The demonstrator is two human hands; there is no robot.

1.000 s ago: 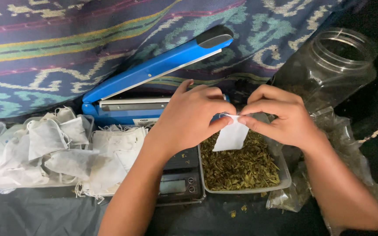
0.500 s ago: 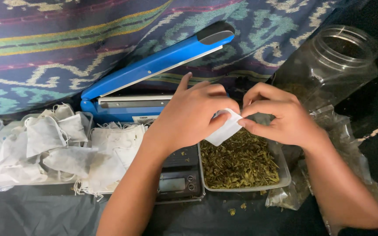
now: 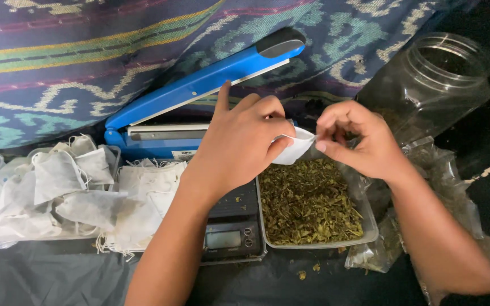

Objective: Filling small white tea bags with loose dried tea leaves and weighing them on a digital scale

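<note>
Two hands work one small white filter bag [image 3: 297, 148] above the tray of dried leaves [image 3: 308, 204]: my left hand [image 3: 244, 144] and right hand [image 3: 354, 139] pinch its mouth open; filling it needs steady fingers.

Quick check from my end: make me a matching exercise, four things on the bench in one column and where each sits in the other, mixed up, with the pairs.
Things:
1. small white bag
2. dried leaves
3. digital scale
4. clear jar

Places:
A. far right, lying tilted, mouth open
B. pinched between left hand and right hand
C. in the clear tray, under the hands
D. between the pile of white bags and the tray

Pairs: 1-B, 2-C, 3-D, 4-A
</note>
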